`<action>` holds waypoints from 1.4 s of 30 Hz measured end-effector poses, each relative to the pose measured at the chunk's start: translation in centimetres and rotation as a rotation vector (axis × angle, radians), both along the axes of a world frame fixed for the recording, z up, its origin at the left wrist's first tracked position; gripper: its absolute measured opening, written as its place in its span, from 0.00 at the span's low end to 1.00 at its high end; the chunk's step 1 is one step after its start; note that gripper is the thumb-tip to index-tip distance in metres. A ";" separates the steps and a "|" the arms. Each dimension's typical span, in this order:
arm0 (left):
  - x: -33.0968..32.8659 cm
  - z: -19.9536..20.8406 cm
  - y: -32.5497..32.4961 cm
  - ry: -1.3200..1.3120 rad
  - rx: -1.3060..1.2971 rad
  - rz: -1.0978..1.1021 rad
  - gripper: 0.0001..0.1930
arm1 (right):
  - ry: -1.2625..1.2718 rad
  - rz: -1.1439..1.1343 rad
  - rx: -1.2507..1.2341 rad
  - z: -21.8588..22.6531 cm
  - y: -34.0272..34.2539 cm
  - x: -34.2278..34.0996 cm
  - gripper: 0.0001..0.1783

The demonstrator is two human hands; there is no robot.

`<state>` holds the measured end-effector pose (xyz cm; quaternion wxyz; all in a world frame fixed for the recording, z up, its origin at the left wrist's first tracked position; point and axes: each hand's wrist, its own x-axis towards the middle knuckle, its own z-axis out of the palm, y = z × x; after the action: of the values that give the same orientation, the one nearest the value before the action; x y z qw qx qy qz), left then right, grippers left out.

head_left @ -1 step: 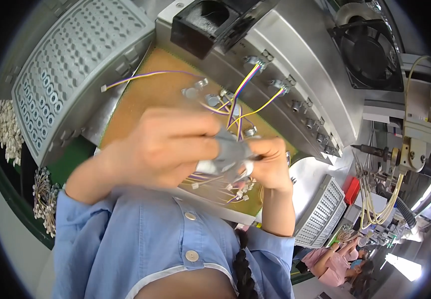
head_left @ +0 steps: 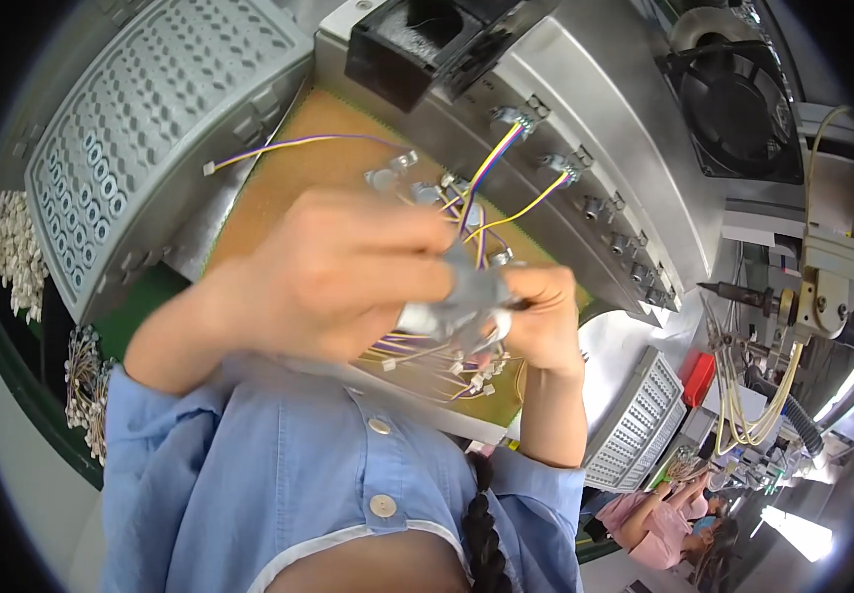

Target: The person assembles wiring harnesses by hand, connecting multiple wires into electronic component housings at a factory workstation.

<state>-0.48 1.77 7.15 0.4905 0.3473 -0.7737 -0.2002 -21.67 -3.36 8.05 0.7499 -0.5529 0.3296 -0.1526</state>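
Observation:
My left hand point(head_left: 333, 267), smeared by motion, reaches in over the brown work mat. Its fingers close on a soft-looking grey piece point(head_left: 478, 291), whose kind the blur hides. From the other side my right hand point(head_left: 549, 318) pinches the same piece, with bent fingers. Something white point(head_left: 417, 318) shows under the left fingers; what it is cannot be made out. Just beyond the hands lie small round metal parts point(head_left: 425, 195) with yellow, white and purple wires. More wires with white plugs point(head_left: 389, 365) lie below the hands.
A grey dimpled tray point(head_left: 175, 94) with several rings stands at left. Behind the mat point(head_left: 333, 117), a metal fixture point(head_left: 585, 109) holds two wired parts. A soldering iron point(head_left: 738, 295) points in from the right, near a black fan point(head_left: 733, 104). Another person point(head_left: 649, 529) sits farther right.
The whole view has shifted very slightly. Both hands stay on the grey piece, with the left one still blurred.

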 end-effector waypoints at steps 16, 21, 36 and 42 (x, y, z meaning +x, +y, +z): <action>4.5 -8.6 5.2 -0.583 0.135 0.161 0.14 | -0.214 -0.637 -0.060 -3.1 1.8 -0.5 0.22; 1.7 -6.3 3.9 -0.394 0.067 0.262 0.15 | -0.258 -0.914 0.028 -3.3 0.3 -0.3 0.22; 1.6 -1.8 1.2 -0.447 0.053 0.303 0.14 | 0.255 -0.655 -0.557 0.1 2.9 -3.3 0.18; 4.0 -2.8 4.2 -0.217 0.142 0.234 0.14 | 0.443 0.007 -1.116 -0.1 5.6 4.9 0.17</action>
<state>3.49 6.02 4.38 0.3983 0.4885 -0.7603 -0.1570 -16.77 2.24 7.93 0.2603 -0.8828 0.3464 -0.1814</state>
